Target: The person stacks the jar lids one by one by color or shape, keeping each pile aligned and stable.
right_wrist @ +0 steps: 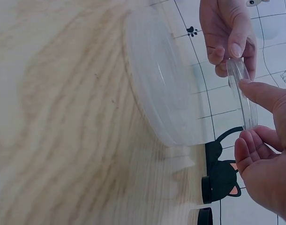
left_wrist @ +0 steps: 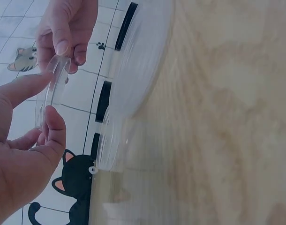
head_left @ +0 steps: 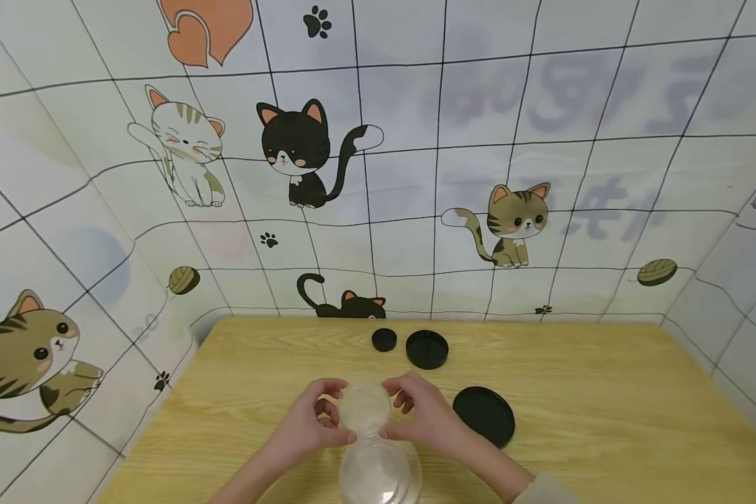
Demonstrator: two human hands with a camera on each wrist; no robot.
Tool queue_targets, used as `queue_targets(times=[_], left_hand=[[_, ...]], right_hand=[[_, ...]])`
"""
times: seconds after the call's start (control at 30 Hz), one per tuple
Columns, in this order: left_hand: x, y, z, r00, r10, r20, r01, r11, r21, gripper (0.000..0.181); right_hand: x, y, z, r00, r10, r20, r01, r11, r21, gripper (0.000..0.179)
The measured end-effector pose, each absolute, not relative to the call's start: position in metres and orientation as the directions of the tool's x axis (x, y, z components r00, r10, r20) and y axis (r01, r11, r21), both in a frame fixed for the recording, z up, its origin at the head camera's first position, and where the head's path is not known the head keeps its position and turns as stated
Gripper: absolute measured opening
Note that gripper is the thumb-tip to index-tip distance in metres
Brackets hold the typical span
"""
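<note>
Far left, well beyond the left fingers, a striped cat [head_left: 34, 353] is printed on the tiled-pattern wall covering [head_left: 110, 203]. Nearer those fingers lies bare wooden tabletop [head_left: 252, 364]. The left hand [head_left: 306, 418] pinches the left rim of a round clear disc [head_left: 365, 408]; thumb and forefinger are parted along the rim, with other fingers curled. The disc lies between the two hands' fingertips, raised off the tabletop and seen nearly edge-on in both wrist views. Just below the fingertips in the head view, larger clear round pieces [head_left: 373, 470] overlap in a stack. Beyond the fingers, well apart from them, is a small black disc [head_left: 384, 340]. The right hand [head_left: 427, 415] pinches the disc's right rim, its thumb and forefinger likewise parted. Beyond its fingers lies a medium black disc [head_left: 427, 350]; to their right, near the wrist, a large black disc [head_left: 484, 414]. Farthest right of these, a pale sleeve [head_left: 544, 490] covers the right forearm.
</note>
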State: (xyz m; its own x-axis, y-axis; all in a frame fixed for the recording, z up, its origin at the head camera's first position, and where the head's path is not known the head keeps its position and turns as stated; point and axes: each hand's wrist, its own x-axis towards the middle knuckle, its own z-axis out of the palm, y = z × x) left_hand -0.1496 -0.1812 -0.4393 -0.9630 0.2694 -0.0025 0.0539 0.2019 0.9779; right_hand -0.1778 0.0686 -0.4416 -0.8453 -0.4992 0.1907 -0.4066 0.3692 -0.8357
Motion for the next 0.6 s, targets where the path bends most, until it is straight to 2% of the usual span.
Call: queue_targets(times=[0.27, 0.47, 0.6], left_hand=[[-0.126, -0.173, -0.447, -0.949, 0.314, -0.016, 0.053, 0.209, 0.977, 0.075], [-0.111, -0.171, -0.456, -0.947, 0.315, -0.064, 0.006, 0.217, 0.976, 0.074], [-0.104, -0.173, -0.459, -0.941, 0.321, -0.109, -0.04, 0.215, 0.976, 0.073]], right_hand=[[-0.159, 0.081, -0.444, -0.82, -0.545, 0.173, -0.406, 0.343, -0.847, 0.056], [-0.151, 0.086, -0.452, -0.794, -0.584, 0.169, -0.409, 0.308, -0.859, 0.054], [-0.147, 0.086, -0.455, -0.786, -0.606, 0.122, -0.374, 0.31, -0.874, 0.055]])
